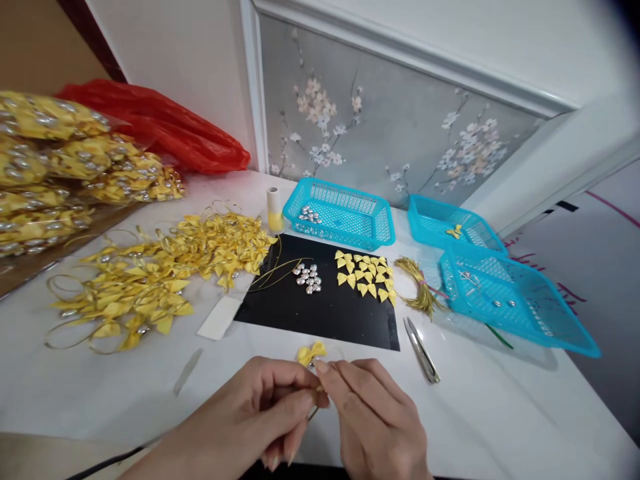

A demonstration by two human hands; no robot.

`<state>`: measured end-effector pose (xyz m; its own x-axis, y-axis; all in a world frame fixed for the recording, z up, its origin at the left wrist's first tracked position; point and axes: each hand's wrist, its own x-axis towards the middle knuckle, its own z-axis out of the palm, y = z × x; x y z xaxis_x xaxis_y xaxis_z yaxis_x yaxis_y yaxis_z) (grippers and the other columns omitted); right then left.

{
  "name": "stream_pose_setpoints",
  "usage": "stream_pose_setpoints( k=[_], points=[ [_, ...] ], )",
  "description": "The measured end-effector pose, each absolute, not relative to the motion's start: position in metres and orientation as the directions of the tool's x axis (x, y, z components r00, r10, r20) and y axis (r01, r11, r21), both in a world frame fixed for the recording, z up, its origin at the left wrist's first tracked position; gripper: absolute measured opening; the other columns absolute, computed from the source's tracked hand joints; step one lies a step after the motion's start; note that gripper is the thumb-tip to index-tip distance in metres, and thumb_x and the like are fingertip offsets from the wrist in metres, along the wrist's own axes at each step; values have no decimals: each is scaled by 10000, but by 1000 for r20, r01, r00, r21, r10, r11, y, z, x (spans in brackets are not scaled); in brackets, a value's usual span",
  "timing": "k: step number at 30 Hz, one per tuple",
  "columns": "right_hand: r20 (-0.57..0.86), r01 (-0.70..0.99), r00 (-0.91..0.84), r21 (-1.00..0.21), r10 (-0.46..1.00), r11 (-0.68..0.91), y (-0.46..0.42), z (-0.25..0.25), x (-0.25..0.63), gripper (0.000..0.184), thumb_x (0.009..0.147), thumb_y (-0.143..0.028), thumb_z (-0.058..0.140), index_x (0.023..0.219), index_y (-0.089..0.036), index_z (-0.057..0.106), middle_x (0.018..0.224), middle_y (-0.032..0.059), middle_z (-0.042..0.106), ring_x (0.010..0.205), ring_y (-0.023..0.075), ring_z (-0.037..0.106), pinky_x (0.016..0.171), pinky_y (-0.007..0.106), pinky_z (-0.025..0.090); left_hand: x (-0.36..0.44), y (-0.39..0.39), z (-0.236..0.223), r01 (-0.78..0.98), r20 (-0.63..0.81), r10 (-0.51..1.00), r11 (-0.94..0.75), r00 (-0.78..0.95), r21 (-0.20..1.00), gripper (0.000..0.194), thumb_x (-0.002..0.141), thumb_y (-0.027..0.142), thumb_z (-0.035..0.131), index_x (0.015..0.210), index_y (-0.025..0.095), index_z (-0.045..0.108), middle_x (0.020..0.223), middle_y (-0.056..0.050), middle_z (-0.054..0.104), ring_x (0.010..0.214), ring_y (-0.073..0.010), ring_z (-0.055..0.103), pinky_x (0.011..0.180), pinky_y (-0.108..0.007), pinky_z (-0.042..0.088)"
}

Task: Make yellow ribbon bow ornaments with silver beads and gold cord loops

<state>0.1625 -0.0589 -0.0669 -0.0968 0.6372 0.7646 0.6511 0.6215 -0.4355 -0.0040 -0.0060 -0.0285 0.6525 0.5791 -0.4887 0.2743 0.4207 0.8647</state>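
Note:
My left hand (280, 407) and my right hand (375, 413) meet at the front of the table, their thumbs and fingertips pinched together around a thin cord (313, 413). Only a short piece of the cord shows below the fingers; the rest is hidden. Just beyond the fingertips is a yellow ribbon bow (312, 352) with a silver bead partly showing under it. Behind it, a black mat (310, 319) carries silver beads (308, 278) and several loose yellow bows (367, 273). Tweezers (421, 350) lie to the right of the mat.
A heap of beaded bows with cord loops (150, 273) covers the left side. Filled clear bags (45, 173) and a red plastic bag (170, 127) are behind it. Blue baskets (345, 190) stand at the back and right, near a thread spool (274, 210) and a gold cord bundle (420, 293).

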Motion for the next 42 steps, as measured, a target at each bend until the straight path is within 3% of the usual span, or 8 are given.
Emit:
stream_pose_setpoints(
  k=[11,16,19,22,26,30,35,42],
  points=[
    [771,694,-139,-371,621,617,-60,-69,161,294,871,-6,598,1147,-65,682,889,140,742,671,194,579,507,315,555,-4,-5,-27,292,-463,564,369,684,882,357,876,501,537,688,196,544,497,76,458,459,-95,363,468,-209,312],
    [782,691,-172,-338,599,639,-60,-66,161,284,853,8,601,1121,-39,686,871,147,745,668,196,570,514,315,554,-5,-5,-26,303,-461,570,354,680,885,361,869,444,539,604,203,493,482,69,456,462,-97,365,473,-216,305],
    [685,581,-118,-539,719,610,-63,-61,167,386,864,26,551,1211,-111,651,961,121,735,765,192,608,646,313,584,-8,-6,-26,298,-469,564,372,680,879,355,864,474,556,653,188,557,478,72,459,459,-96,367,471,-215,307],
    [436,411,-79,-805,896,428,-67,-58,177,401,909,-62,545,1263,-235,618,1054,62,715,893,165,655,755,256,580,-11,-6,-29,260,-479,555,429,680,865,370,859,525,583,784,171,661,478,78,465,460,-93,370,474,-207,314],
    [248,219,-36,-943,968,250,-71,-61,184,283,947,-204,556,1196,-311,640,1020,15,706,824,144,667,706,229,570,-13,-6,-34,195,-484,533,508,694,839,373,829,544,647,818,175,699,499,63,508,483,-91,398,481,-197,319],
    [344,274,-69,-896,936,350,-72,-65,178,325,872,-136,657,1166,-273,647,975,22,696,799,142,652,726,238,560,-12,-6,-38,139,-478,514,564,712,814,337,860,489,646,752,172,683,489,47,537,446,-74,375,452,-190,279],
    [587,404,47,-751,808,522,-70,-66,166,300,846,5,614,1049,-199,697,855,45,685,751,141,626,666,246,540,-9,-7,-39,28,-489,472,699,733,715,298,866,407,667,704,157,677,464,42,514,408,-59,322,413,-191,198],
    [757,613,-117,-454,643,647,-65,-60,167,206,876,1,544,991,-111,673,800,104,692,724,194,573,603,324,505,-5,-6,-36,-38,-495,414,794,764,606,275,871,365,653,701,149,658,459,53,479,391,-51,286,404,-192,178]
  ],
)
